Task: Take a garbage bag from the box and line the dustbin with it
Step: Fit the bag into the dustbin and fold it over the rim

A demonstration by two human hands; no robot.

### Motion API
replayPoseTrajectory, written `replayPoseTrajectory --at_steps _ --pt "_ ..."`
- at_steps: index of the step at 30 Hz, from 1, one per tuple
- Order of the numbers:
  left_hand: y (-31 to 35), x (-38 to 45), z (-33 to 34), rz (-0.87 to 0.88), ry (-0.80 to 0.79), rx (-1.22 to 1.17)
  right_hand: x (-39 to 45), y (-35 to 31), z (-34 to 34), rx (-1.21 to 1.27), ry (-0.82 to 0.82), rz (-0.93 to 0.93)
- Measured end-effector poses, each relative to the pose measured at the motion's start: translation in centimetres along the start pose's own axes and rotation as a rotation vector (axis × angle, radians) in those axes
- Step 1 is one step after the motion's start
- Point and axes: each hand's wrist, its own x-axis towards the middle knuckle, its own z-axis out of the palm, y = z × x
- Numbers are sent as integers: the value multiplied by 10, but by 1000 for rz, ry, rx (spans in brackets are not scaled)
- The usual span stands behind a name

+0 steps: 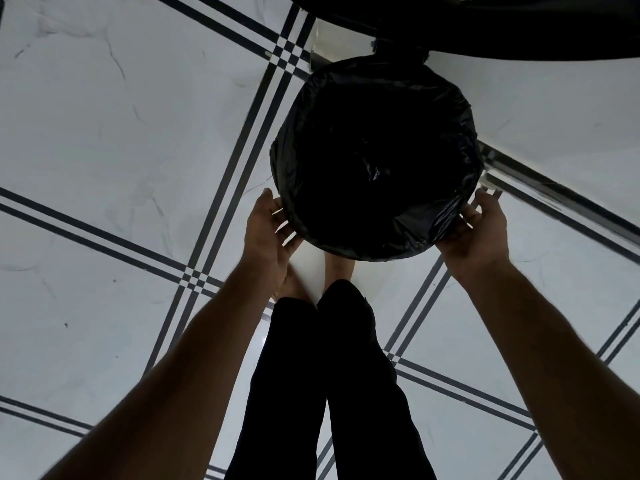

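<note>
A round dustbin stands on the floor, fully covered by a black garbage bag that lines its inside and folds over the rim. My left hand cups the near left side of the rim, thumb up, fingers spread, with the tips hidden under the bag's overhang. My right hand grips the crinkled bag edge at the near right side. The bin's own walls are hidden by the bag. The box is not in view.
White marble floor tiles with dark stripe lines surround the bin. My legs in black trousers and bare feet stand just before it. A large dark object overhangs the top right, and a metal frame runs along the right.
</note>
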Motion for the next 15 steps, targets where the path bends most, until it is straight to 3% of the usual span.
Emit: replayPoseTrajectory --at_steps 4,10,15 --pt "-6 1 -5 -39 23 -65 -1 12 -13 -36 67 49" --pt "-7 3 -3 -23 12 21 -12 31 -19 56 -42 164" --pt "-10 2 -4 -79 -14 -100 -9 37 -18 177 -52 175"
